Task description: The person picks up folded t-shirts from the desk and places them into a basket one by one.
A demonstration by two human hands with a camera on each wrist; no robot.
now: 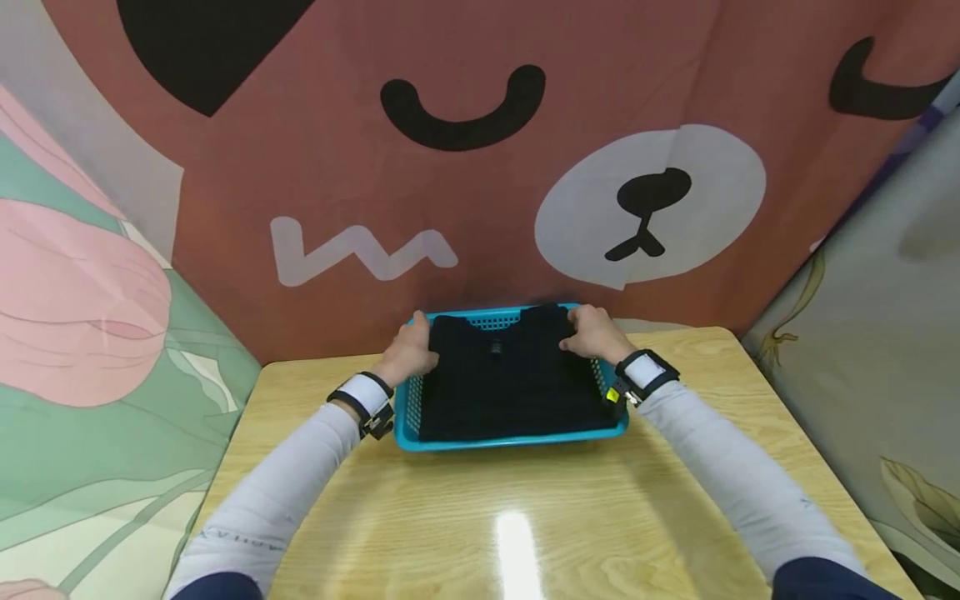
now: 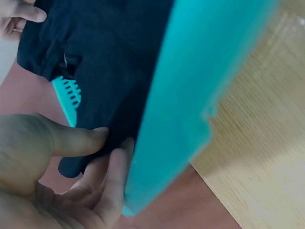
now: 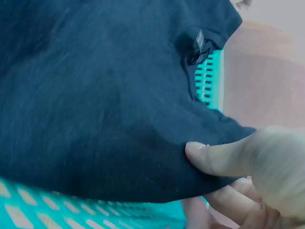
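A folded black shirt lies in a turquoise plastic basket on the table, its neckline and small label toward the far side. My left hand pinches the shirt's far left corner between thumb and fingers, inside the basket's left wall. At the far right corner, my right hand pinches the cloth in the same way. In the right wrist view the thumb lies on top of the black cloth, with fingers beneath it. The left wrist view shows the left thumb against the shirt's edge.
The wooden table extends in front of the basket and to both sides. Behind it hangs a brown cloth printed with a bear face. Patterned fabric walls stand at the left and right.
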